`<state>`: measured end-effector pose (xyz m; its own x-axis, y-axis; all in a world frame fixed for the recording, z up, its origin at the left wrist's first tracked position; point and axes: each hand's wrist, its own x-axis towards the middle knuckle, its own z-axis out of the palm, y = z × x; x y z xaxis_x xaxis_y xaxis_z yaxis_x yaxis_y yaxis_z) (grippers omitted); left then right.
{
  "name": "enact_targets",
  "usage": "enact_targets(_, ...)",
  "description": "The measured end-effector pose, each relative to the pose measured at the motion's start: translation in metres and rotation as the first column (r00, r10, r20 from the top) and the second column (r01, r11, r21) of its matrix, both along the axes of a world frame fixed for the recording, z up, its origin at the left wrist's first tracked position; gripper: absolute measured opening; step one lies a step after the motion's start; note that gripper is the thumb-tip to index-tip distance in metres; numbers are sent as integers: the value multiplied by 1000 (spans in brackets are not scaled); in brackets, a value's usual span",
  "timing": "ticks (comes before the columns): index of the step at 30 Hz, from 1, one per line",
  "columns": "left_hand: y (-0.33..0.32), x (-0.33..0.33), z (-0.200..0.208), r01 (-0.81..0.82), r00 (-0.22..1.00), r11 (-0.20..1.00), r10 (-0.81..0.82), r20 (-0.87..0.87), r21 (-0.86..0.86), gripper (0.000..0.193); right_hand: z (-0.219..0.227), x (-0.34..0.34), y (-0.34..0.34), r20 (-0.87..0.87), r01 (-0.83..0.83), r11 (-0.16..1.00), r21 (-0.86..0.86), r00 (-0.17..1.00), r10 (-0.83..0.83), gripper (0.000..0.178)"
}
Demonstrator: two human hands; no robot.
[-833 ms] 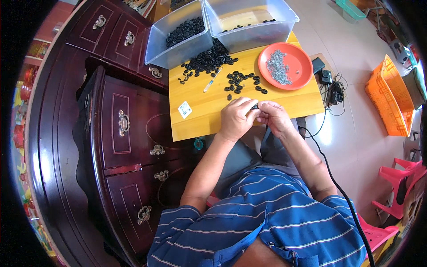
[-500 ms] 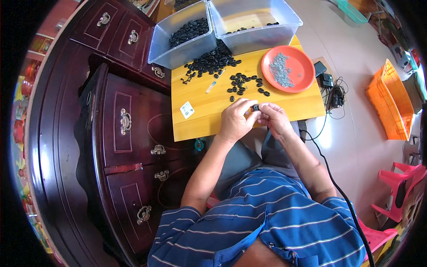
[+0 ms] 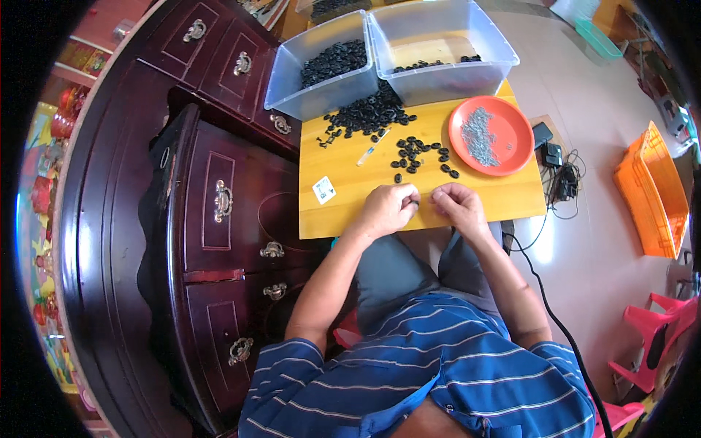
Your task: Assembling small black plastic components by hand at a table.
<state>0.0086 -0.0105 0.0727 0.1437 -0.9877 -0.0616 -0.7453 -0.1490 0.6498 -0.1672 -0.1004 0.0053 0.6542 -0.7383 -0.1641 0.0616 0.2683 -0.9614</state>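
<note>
My left hand (image 3: 388, 209) is over the front of the yellow table, its thumb and fingers closed on a small black oval part (image 3: 415, 203) that shows only at the fingertips. A short gap away, my right hand (image 3: 461, 209) has thumb and forefinger pinched together; whatever is between them is too small to make out. Beyond both hands lies a loose group of black oval parts (image 3: 413, 155). A red-orange plate (image 3: 520, 150) at the right holds a heap of small grey metal pieces (image 3: 478, 137).
Two clear plastic bins (image 3: 449, 86) with black parts stand at the back, a spilled pile (image 3: 369, 113) before them. A slim clear tube (image 3: 371, 150) and a white card (image 3: 324, 190) lie on the yellow table (image 3: 343, 219). Dark drawers (image 3: 219, 197) border the left; cables (image 3: 566, 182) and an orange crate (image 3: 652, 193) are right.
My hands have parted: the left keeps the black oval part, while the right has come off it to the right. The whole view has shifted slightly.
</note>
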Motion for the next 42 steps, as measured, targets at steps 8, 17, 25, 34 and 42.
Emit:
enact_targets(8, -50, 115, 80, -212, 913, 910, 314, 259, -356, 27, -6, -5, -15, 6, 12, 1000, 18, 1000, -12, 17)
enact_targets(17, -75, 66, 37, -57, 957, 934, 152, 248, -353, 8, -7, -6, -14, 10, 39, 998, 59, 999, -39, 16)
enact_targets(25, -87, 14, -28, -70, 929, 987, 117, 350, -144, 11, -4, -9, -17, 27, 28, 998, 55, 999, -30, 16)
enact_targets(34, -91, 6, -33, -55, 902, 986, 118, 416, -159, 8, -1, -10, -16, 23, 20, 996, 82, 999, -22, 16)
enact_targets(42, -73, 8, -32, -83, 916, 973, 160, 368, -215, 9, -1, -10, -13, 76, -1, 992, 127, 997, -8, 14)
